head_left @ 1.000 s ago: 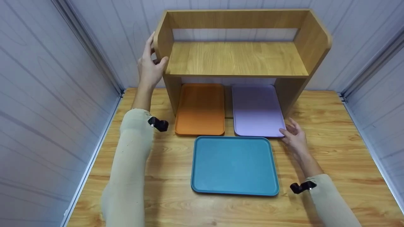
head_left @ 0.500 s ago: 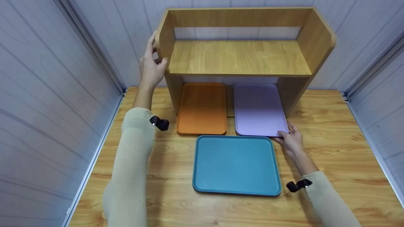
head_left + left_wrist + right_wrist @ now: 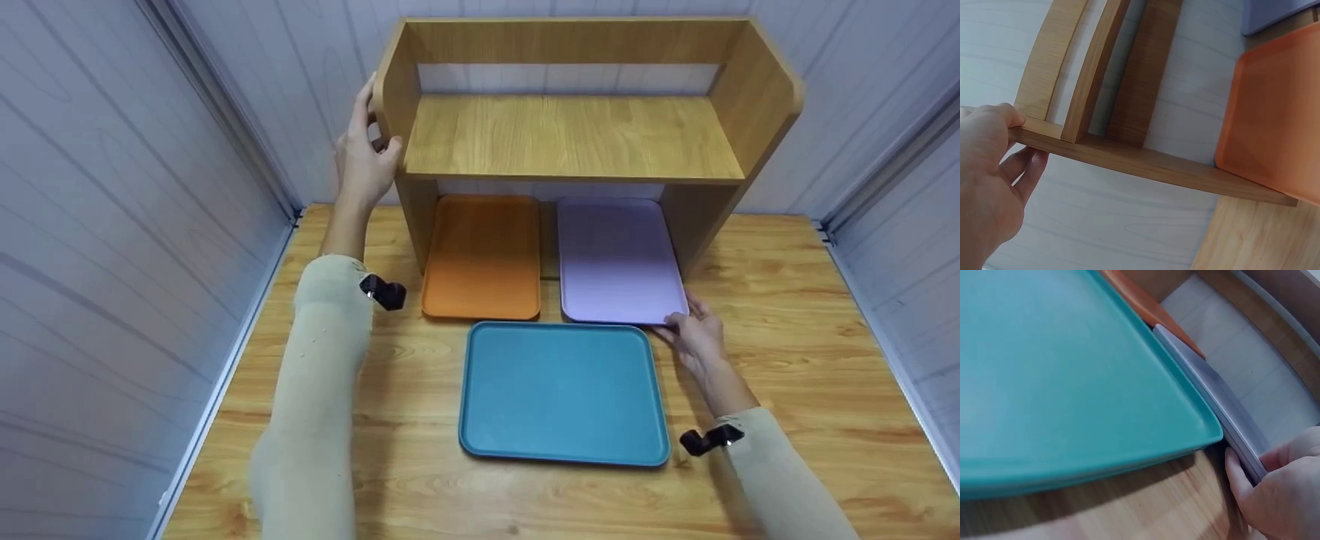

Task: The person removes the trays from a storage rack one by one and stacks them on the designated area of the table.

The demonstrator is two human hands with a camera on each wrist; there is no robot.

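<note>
Nearest to me, the teal tray (image 3: 564, 391) is lying flat on the wooden surface (image 3: 787, 360), and its far edge is sitting just beside the near edge of the purple tray (image 3: 616, 259). My right hand (image 3: 696, 335) is gripping the near right corner of that purple tray; in the right wrist view my fingers (image 3: 1241, 481) are curling under the rim while my thumb is pressing on top. I judge the grip is a small one, on a single corner, so the tray could be slipping or tipping if I am lifting it. If I am pulling it toward me, its edge could be riding against the teal tray and pushing it.

The orange tray (image 3: 482, 255) is lying left of the purple one, both reaching partly under the wooden shelf (image 3: 574, 135). Farther away, my left hand (image 3: 364, 161) is holding the left side panel of the shelf, thumb on the front edge and the fingers (image 3: 1023, 169) behind it. If this hand is pressing too much, the shelf could be sliding or rocking on the surface.
</note>
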